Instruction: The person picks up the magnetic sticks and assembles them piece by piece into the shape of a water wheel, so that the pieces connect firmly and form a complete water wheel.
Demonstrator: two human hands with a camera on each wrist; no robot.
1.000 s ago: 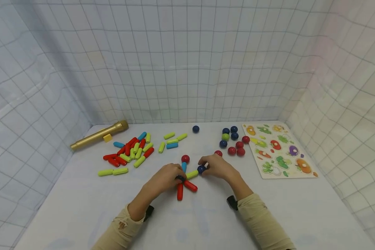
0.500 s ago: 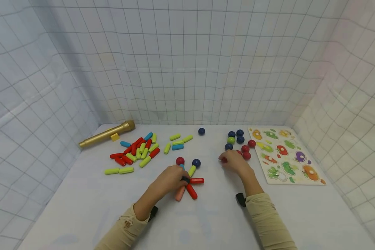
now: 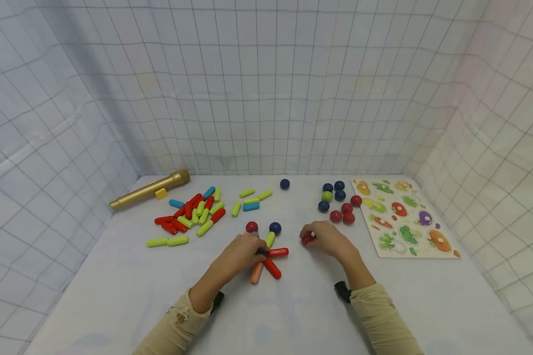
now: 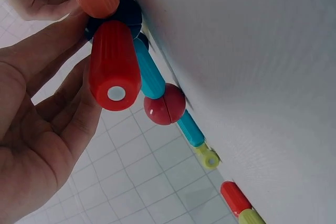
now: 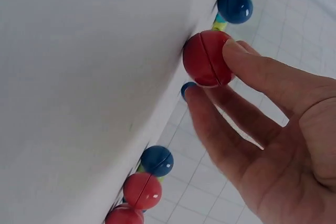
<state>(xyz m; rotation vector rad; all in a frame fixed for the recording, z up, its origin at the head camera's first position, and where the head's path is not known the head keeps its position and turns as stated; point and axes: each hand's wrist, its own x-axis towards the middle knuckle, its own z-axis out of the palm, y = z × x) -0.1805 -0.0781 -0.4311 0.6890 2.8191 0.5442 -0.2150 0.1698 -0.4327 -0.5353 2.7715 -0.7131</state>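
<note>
My left hand point(image 3: 242, 254) grips the dark blue hub ball point(image 4: 128, 17) of a star of toy rods and balls. From the hub spread a red rod point(image 3: 278, 252), a second red rod point(image 3: 273, 268), a salmon rod point(image 3: 256, 272), a yellow-green rod point(image 3: 270, 240) and a light blue rod point(image 4: 150, 72). A red ball point(image 3: 251, 227) tips the light blue rod, and a dark blue ball point(image 3: 275, 228) stands at the yellow-green one's end. To the right, my right hand point(image 3: 330, 239) pinches a red ball point(image 5: 207, 57) between thumb and fingers, close over the table.
Loose red, yellow-green and blue rods point(image 3: 195, 211) lie at the left, beside a gold toy microphone point(image 3: 151, 190) and a yellow block point(image 3: 161, 194). Several loose balls point(image 3: 335, 216) gather at the right, near a vegetable puzzle board point(image 3: 373, 236). One dark blue ball point(image 3: 285, 184) sits at the back.
My right hand has let go of the dark blue ball, moved right, taken a red ball and drawn it slightly back left. The star has turned counterclockwise in my left hand; the salmon rod now shows.
</note>
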